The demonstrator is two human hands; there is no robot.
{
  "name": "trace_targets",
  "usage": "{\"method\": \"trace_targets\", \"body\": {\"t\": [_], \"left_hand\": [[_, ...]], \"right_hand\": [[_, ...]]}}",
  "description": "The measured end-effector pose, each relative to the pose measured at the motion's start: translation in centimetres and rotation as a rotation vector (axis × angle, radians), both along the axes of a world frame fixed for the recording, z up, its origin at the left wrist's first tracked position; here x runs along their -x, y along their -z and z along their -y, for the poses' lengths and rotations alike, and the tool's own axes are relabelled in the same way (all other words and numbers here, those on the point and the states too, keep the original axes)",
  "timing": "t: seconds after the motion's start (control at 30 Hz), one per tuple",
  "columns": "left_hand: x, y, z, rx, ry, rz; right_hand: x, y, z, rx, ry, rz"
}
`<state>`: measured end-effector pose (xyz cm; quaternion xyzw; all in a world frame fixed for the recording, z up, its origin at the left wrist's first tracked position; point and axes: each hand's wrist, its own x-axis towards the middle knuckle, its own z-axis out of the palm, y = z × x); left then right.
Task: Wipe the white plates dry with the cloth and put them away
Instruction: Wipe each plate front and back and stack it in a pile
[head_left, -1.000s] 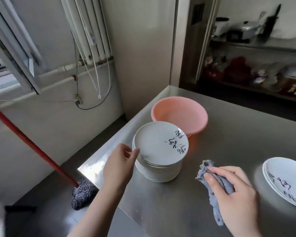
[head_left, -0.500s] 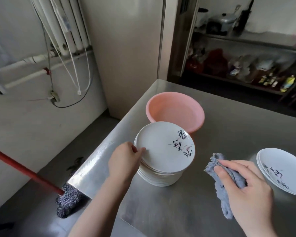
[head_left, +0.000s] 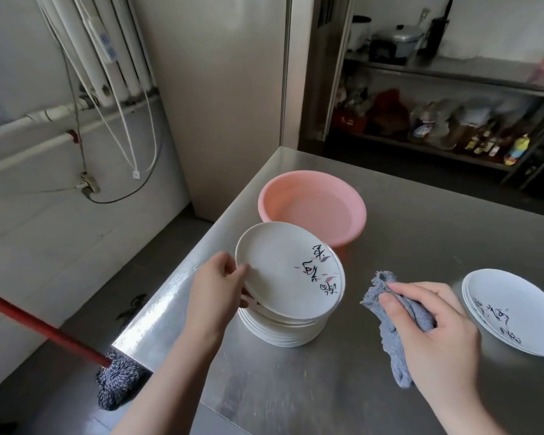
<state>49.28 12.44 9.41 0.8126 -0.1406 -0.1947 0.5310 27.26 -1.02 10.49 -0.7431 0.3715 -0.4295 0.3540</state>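
Note:
A stack of white plates (head_left: 280, 332) stands near the left edge of the steel table (head_left: 405, 233). Its top plate (head_left: 283, 271), marked with black brush writing, is tilted up at its left side. My left hand (head_left: 217, 290) pinches that plate's left rim, thumb on top and fingers underneath. To the right, my right hand (head_left: 434, 334) grips a crumpled grey cloth (head_left: 393, 324) just above the table. A short stack of white plates (head_left: 512, 309) with the same writing lies at the right edge of the view.
A pink plastic basin (head_left: 311, 205) sits directly behind the plate stack. A red-handled mop (head_left: 113, 381) leans by the table's left corner on the floor. Metal shelves (head_left: 453, 73) with pots and bottles stand beyond the table.
My left hand has closed on the top plate's rim and lifted its left side off the stack. The right hand keeps holding the cloth in about the same place.

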Motion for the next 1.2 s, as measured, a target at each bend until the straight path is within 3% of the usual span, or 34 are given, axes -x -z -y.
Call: {"method": "trace_targets", "body": {"t": [0.2, 0.5, 0.77, 0.93, 1.2], "left_hand": [[0.9, -0.4, 0.1, 0.208, -0.098, -0.137], [6.4, -2.6, 3.6, 0.377, 0.169, -0.127], [19.1, 4.5, 8.2, 0.228, 0.371, -0.318], [27.1, 10.4, 10.4, 0.053, 0.35, -0.338], [35.3, 12.9, 12.5, -0.079, 0.313, -0.234]], "right_hand": [[1.0, -0.1, 0.1, -0.008, 0.03, -0.005], [6.9, -0.2, 1.4, 0.075, 0.298, -0.016], [20.3, 1.8, 4.5, 0.019, 0.626, -0.048], [26.8, 3.4, 6.7, -0.011, 0.525, -0.091], [30.9, 8.0, 9.9, -0.162, 0.211, -0.119]]}}
